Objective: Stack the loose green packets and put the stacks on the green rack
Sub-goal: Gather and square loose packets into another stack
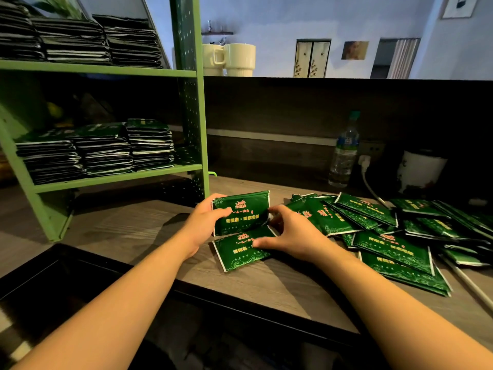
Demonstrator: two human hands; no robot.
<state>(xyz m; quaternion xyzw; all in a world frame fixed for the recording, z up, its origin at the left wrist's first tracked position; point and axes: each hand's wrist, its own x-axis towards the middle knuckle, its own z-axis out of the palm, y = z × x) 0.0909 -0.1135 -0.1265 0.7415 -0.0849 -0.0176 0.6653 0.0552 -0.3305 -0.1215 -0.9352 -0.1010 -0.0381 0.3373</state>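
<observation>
My left hand (pixel 204 221) grips the left edge of an upright green packet (pixel 244 213) held just above the wooden table. My right hand (pixel 289 232) is at that packet's right edge, its thumb pressing on a second green packet (pixel 240 253) lying flat below. A loose pile of several green packets (pixel 386 236) spreads over the table to the right. The green rack (pixel 192 116) stands at the left, with packet stacks on its middle shelf (pixel 106 153) and top shelf (pixel 80 41).
A clear water bottle (pixel 344 153) stands behind the pile, with a white cable (pixel 369 182) and a white pot (pixel 418 169) further right. Cream mugs (pixel 234 60) sit on the dark back ledge. A black-framed tray edge (pixel 240 300) runs along the table's front.
</observation>
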